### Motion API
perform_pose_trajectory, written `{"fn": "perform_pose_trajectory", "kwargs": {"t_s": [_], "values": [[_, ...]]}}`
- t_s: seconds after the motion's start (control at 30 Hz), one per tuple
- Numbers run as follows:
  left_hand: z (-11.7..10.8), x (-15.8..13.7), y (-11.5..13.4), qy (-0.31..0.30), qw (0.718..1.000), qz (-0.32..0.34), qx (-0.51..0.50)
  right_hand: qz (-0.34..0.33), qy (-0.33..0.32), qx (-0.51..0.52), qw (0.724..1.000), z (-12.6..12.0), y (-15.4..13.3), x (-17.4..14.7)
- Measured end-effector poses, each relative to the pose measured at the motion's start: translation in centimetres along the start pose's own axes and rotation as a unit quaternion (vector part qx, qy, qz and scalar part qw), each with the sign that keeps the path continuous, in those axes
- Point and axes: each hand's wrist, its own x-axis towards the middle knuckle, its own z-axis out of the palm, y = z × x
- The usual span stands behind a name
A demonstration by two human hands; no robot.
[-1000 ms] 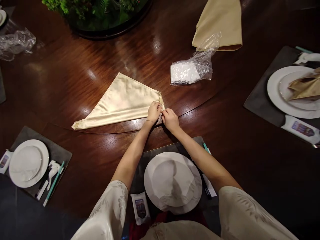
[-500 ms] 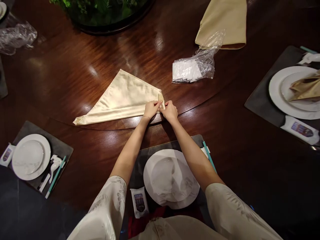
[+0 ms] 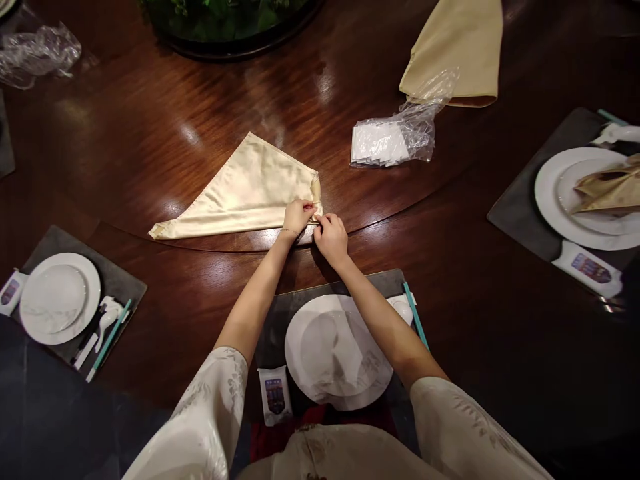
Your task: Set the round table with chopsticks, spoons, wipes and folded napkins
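A gold satin napkin [image 3: 240,193] lies folded on the dark wooden table, its long edge towards me and its narrow tip at the left. Its right end is rolled or folded over in a narrow strip. My left hand [image 3: 299,217] pinches the cloth close to that end. Just beside it, my right hand [image 3: 331,237] has its fingers closed on the napkin's lower right corner. The fingertips partly cover the fold. Below my forearms sits a white plate stack [image 3: 335,350] on a dark placemat [image 3: 280,313].
A plastic bag of white cards [image 3: 383,141] and another gold cloth [image 3: 457,53] lie farther back right. Place settings with a plate [image 3: 60,267] at left and a plate with a folded napkin [image 3: 550,193] at right flank me. A planter [image 3: 235,40] stands at the back.
The folded strip at the napkin's right end has moved slightly left. My right hand has shifted left and a little nearer to me, still at the corner. The view has shifted slightly.
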Motion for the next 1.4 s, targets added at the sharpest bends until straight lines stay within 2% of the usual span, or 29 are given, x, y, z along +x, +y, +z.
{"fn": "perform_pose_trajectory", "kwargs": {"t_s": [0.13,0.23,0.3,0.43,0.67,0.8,0.9,1.0,1.07,1.17,1.3,1.4], "values": [[0.2,-0.5,0.1,0.044,0.999,0.009,-0.005,0.112,-0.038,0.067,0.991,-0.4,0.2,2.1],[0.3,-0.6,0.0,0.021,0.999,0.006,-0.027,0.193,-0.068,0.078,0.976,-0.7,0.3,3.5],[0.1,-0.5,-0.1,0.003,0.999,-0.014,-0.046,0.21,-0.092,0.069,0.971,-0.7,0.3,4.1],[-0.7,-0.5,0.0,-0.019,0.997,-0.048,-0.057,0.175,-0.127,0.037,0.976,-0.7,0.0,4.3],[-1.8,-1.1,-0.3,-0.021,0.999,-0.035,-0.019,0.112,-0.088,-0.029,0.989,-0.3,-2.9,3.2],[-2.9,-1.2,-0.6,-0.052,0.997,-0.048,0.035,0.064,-0.113,-0.026,0.991,-0.3,-3.4,2.5],[-3.7,-1.2,-0.8,-0.042,0.995,-0.053,0.073,0.082,-0.146,0.02,0.986,-0.4,-2.7,2.7],[-3.8,-1.2,-1.1,0.003,0.997,-0.054,0.057,0.142,-0.129,0.039,0.981,-0.2,-2.0,3.3],[-3.7,-1.3,-1.2,0.007,0.998,-0.048,0.028,0.156,-0.126,0.038,0.979,0.1,-1.9,3.6],[-3.5,-1.4,-1.1,-0.001,0.999,-0.036,0.006,0.141,-0.142,0.026,0.979,0.6,-2.7,3.8],[-4.1,-1.7,-0.9,0.008,0.999,-0.021,0.048,0.114,-0.105,0.002,0.988,1.1,-4.6,3.4],[-5.1,-1.5,-1.0,-0.012,0.997,-0.021,0.072,0.059,-0.115,-0.005,0.992,1.1,-5.1,3.2]]}}
